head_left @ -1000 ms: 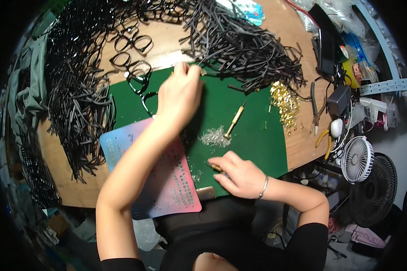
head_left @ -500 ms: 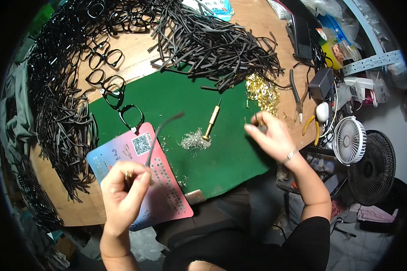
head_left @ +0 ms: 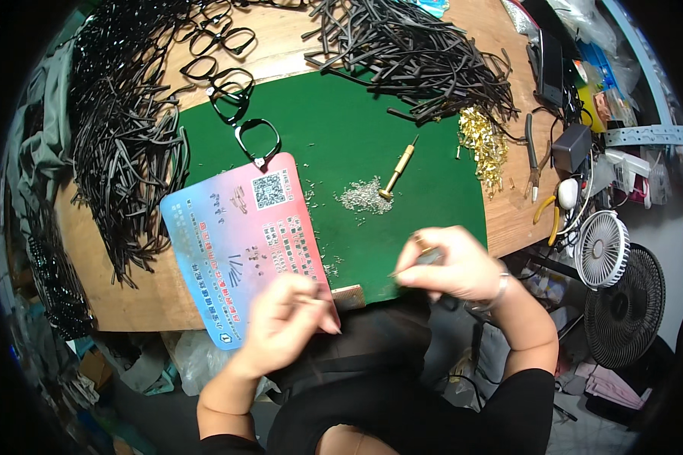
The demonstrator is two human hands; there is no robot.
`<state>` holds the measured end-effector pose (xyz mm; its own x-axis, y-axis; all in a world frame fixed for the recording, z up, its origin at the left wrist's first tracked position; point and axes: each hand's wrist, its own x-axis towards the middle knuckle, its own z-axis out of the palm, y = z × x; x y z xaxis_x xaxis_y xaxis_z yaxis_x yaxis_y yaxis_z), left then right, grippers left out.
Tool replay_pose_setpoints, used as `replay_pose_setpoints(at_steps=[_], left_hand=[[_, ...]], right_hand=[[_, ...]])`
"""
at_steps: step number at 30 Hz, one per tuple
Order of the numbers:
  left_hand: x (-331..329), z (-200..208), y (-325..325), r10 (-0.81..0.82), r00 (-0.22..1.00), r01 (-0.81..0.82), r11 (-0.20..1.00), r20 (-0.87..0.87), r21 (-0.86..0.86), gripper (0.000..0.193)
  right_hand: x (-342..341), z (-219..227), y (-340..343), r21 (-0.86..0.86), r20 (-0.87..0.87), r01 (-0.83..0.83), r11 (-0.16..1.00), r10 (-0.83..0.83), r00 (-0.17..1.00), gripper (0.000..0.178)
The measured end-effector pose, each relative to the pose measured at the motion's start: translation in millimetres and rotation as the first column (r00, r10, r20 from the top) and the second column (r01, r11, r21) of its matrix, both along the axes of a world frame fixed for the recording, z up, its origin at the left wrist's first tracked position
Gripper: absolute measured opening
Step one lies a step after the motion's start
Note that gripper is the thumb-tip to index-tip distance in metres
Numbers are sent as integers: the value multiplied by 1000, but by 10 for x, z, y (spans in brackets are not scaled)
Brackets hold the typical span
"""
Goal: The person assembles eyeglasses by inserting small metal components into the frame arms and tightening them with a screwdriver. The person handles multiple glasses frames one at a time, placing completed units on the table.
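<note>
My left hand (head_left: 281,322) is closed in a pinch above the lower right edge of a pink and blue printed sheet (head_left: 205,250). The dark eyeglass temple it gripped half a second ago hardly shows now against my dark clothing. Over the near edge of the green mat (head_left: 341,114), my right hand (head_left: 455,265) is closed round a small dark and brass-coloured object (head_left: 426,248), mostly covered by the fingers. A brass screwdriver (head_left: 399,170) lies with one end at a heap of tiny silvery screws (head_left: 363,196). A black glasses frame (head_left: 259,139) touches the sheet's top edge.
Loose dark temples (head_left: 425,57) are heaped at the back, with another pile (head_left: 121,174) at left. Gold-coloured small parts (head_left: 484,148) lie at the mat's right. Beyond are pliers (head_left: 533,155), yellow-handled cutters (head_left: 546,216) and a white fan (head_left: 602,249).
My left hand has moved right and turned, so the temple no longer stands out. My right hand has come nearer my body, off the gold parts. The whole view has shifted.
</note>
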<state>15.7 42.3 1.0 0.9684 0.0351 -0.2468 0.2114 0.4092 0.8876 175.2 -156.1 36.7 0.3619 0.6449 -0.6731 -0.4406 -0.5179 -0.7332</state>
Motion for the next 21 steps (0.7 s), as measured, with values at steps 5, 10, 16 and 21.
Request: replay_pose_setpoints(at_steps=[5, 10, 16, 21], left_hand=[[-23, -41, -178, -198, 944, 194, 980, -264, -42, 26], [-57, -16, -148, -158, 940, 140, 987, -301, -80, 27], [-5, 28, -3, -259, 912, 201, 958, -318, -206, 28], [121, -40, 125, -422, 838, 317, 892, -345, -322, 25]], right_hand=[[-102, -132, 140, 177, 65, -101, 979, 91, 994, 12], [-190, -252, 311, 222, 320, -201, 954, 124, 939, 13], [-213, -184, 315, 188, 561, -367, 911, 207, 802, 7], [-78, -212, 367, 198, 581, -528, 826, 335, 742, 9]])
